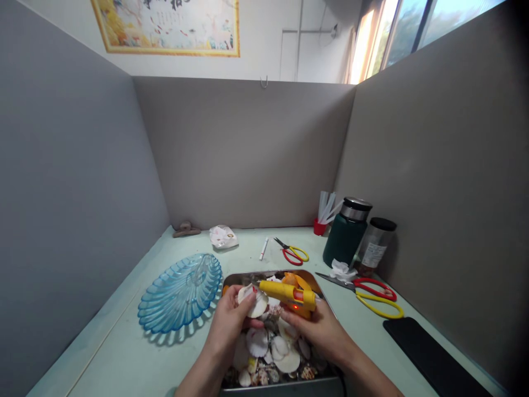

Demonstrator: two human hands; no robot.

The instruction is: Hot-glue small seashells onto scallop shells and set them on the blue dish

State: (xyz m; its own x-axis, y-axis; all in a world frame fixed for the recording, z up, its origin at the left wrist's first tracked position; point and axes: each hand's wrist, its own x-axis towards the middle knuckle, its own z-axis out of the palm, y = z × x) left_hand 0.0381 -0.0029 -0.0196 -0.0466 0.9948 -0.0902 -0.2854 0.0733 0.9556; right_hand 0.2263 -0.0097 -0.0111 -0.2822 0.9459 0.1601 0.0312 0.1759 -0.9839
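Observation:
My left hand (228, 322) is closed around a white scallop shell (253, 300), holding it above a metal tray (231, 277) filled with several seashells (273, 353). My right hand (320, 330) grips a yellow hot glue gun (289, 295). Its nozzle points left and touches the top edge of the held shell. A red light glows on the gun's body. Both hands hover over the tray, close together.
A blue glass shell-shaped dish (179, 292) lies left of the tray. Behind are small scissors (294, 253), a white pen (263, 248) and a crumpled wrapper (223, 236). At right stand a green flask (347, 231), a jar (376, 245), large scissors (372, 295) and a black phone (430, 358).

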